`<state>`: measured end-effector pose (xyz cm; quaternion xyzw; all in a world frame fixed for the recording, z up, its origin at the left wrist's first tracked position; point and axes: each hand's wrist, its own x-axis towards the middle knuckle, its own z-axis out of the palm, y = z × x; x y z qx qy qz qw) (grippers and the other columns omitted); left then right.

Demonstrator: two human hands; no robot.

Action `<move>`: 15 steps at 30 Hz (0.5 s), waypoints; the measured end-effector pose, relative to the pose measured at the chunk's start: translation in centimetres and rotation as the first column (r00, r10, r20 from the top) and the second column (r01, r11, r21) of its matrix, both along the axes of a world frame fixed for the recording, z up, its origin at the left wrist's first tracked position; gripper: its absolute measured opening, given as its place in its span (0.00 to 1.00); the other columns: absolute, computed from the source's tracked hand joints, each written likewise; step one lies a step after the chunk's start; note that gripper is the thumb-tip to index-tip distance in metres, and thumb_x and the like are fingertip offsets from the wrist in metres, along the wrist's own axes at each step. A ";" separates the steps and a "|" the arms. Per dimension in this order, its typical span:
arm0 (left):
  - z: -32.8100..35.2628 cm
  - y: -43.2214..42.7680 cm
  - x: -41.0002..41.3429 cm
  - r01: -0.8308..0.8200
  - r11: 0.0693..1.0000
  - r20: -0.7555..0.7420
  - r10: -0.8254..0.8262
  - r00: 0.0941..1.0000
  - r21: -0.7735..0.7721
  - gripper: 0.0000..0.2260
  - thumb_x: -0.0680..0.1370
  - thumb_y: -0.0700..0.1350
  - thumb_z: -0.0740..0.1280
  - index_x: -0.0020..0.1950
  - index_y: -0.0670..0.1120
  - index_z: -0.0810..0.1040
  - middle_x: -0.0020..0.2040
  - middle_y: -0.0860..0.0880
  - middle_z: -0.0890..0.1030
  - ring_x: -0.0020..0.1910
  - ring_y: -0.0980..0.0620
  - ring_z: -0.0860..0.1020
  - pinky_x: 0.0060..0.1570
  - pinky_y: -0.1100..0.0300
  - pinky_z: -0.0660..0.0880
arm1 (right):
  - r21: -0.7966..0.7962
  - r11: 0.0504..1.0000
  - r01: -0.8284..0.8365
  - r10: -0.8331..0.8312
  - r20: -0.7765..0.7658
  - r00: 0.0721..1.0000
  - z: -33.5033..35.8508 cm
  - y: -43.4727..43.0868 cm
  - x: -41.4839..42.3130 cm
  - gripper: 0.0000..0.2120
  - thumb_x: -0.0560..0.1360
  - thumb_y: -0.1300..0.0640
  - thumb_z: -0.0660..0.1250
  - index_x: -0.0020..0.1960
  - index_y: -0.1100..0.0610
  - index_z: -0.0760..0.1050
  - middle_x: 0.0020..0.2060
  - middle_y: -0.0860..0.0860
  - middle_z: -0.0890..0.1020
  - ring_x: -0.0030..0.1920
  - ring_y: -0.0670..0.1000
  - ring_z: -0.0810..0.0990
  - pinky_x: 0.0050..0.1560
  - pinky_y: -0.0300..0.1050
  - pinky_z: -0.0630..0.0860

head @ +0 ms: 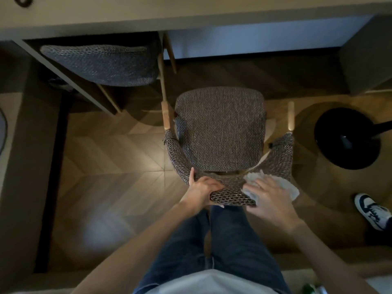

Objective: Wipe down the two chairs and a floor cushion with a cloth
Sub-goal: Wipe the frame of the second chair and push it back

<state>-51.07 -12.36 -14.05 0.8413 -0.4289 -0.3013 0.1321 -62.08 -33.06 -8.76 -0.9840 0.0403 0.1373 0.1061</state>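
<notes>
A woven brown chair (220, 132) with wooden arm tips stands right in front of me, seen from above. My left hand (201, 190) grips the top of its curved backrest (232, 195), thumb on the inner side. My right hand (270, 198) lies with spread fingers on a white cloth (282, 183), pressing it against the backrest's right part. A second, darker woven chair (106, 64) is tucked under the desk at the upper left. No floor cushion shows.
A long desk (191, 15) runs across the top of the view. A black round lamp base (347, 139) stands on the wood floor at the right. Another person's sneaker (371, 211) is at the right edge. My legs stand just behind the chair.
</notes>
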 end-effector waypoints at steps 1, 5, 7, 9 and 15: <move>0.1 -0.3 0.4 0.011 1.000 0.005 -0.011 1.000 -0.005 0.27 0.72 0.62 0.66 0.70 0.56 0.72 0.65 0.56 0.75 0.71 0.53 0.66 0.62 0.42 0.20 | -0.021 1.000 -0.003 0.004 0.065 0.998 -0.3 0.0 -0.1 0.26 0.53 0.49 0.83 0.49 0.50 0.82 0.47 0.50 0.83 0.52 0.60 0.81 0.39 0.53 0.82; 0.5 -1.6 3.3 0.018 1.000 0.004 -0.018 1.000 0.016 0.26 0.74 0.57 0.65 0.71 0.55 0.70 0.67 0.54 0.72 0.70 0.49 0.66 0.69 0.35 0.34 | -0.067 0.998 -0.017 0.032 0.231 0.972 -1.0 -0.7 1.8 0.27 0.53 0.53 0.83 0.50 0.50 0.82 0.50 0.51 0.81 0.48 0.61 0.79 0.43 0.55 0.79; 0.8 -2.8 5.0 -0.006 1.000 0.013 0.006 1.000 0.017 0.25 0.75 0.51 0.66 0.72 0.55 0.68 0.68 0.55 0.71 0.69 0.49 0.66 0.71 0.37 0.40 | -0.096 0.995 -0.014 0.040 0.272 0.962 -1.2 -1.6 3.4 0.27 0.53 0.54 0.83 0.51 0.50 0.83 0.51 0.50 0.82 0.47 0.61 0.79 0.47 0.58 0.77; 1.3 -4.6 7.0 -0.018 1.000 0.028 0.018 0.999 0.017 0.25 0.75 0.50 0.63 0.73 0.55 0.67 0.68 0.54 0.71 0.68 0.48 0.67 0.72 0.39 0.44 | -0.113 0.994 0.005 0.028 0.290 0.957 -1.3 -3.1 5.3 0.27 0.53 0.55 0.83 0.52 0.50 0.83 0.52 0.50 0.82 0.48 0.62 0.79 0.50 0.60 0.76; 2.2 -12.3 14.3 -0.063 0.998 0.076 0.061 0.995 0.015 0.28 0.74 0.61 0.61 0.74 0.57 0.65 0.68 0.55 0.70 0.66 0.48 0.68 0.70 0.42 0.54 | -0.136 0.985 0.103 -0.058 0.303 0.951 -0.7 -9.5 13.3 0.25 0.57 0.62 0.82 0.53 0.51 0.83 0.56 0.51 0.80 0.50 0.64 0.77 0.54 0.63 0.74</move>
